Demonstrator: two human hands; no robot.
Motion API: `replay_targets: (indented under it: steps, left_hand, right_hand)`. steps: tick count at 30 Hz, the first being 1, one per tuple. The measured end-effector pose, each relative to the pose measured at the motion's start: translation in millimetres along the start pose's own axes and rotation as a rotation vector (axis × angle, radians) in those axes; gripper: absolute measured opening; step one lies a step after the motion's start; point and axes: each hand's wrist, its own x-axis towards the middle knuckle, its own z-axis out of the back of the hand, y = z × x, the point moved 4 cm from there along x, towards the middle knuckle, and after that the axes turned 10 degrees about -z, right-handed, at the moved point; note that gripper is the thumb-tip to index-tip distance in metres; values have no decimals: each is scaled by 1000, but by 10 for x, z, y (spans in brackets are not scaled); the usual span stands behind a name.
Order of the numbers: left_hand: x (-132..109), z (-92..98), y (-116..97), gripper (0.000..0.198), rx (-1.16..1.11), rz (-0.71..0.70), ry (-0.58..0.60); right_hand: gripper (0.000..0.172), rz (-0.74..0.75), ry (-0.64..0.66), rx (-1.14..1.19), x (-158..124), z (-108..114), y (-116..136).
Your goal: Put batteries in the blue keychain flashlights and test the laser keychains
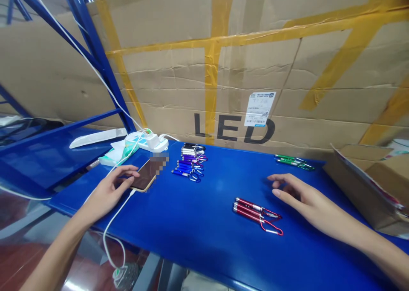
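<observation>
My left hand [110, 188] has its thumb and fingers at the left edge of a dark-screened smartphone [145, 174] in a yellowish case, with a white charging cable [108, 233] at its near end. Open and holding nothing, my right hand [295, 193] hovers over the right side of the blue table. Nearest to it are several red penlights with carabiner clips [251, 212], laid side by side. Behind it lie green penlights [289, 160]. A column of blue, purple, white and black penlights [190, 163] lies to the right of the phone.
A white power strip [156, 144] with plugs and a tissue pack [118, 152] are at the table's back left. A large taped carton [172, 86] stands behind the blue table [198, 223]. At right sits an open cardboard box [358, 188]. Blue shelf posts [96, 48] rise at left.
</observation>
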Motion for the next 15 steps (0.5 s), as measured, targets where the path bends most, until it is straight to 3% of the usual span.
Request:
replay_targets:
  steps: [5, 10, 15]
  left_hand:
    - [-27, -2, -102, 59, -77, -12, 60]
    - [-16, 100, -148, 54, -93, 20, -61]
    - [-28, 93, -18, 56, -65, 51, -89]
  right_hand:
    - [47, 6, 18, -5, 17, -21, -44]
    - [46, -13, 6, -8, 23, -20, -78]
    - [45, -8, 18, -13, 30, -23, -97]
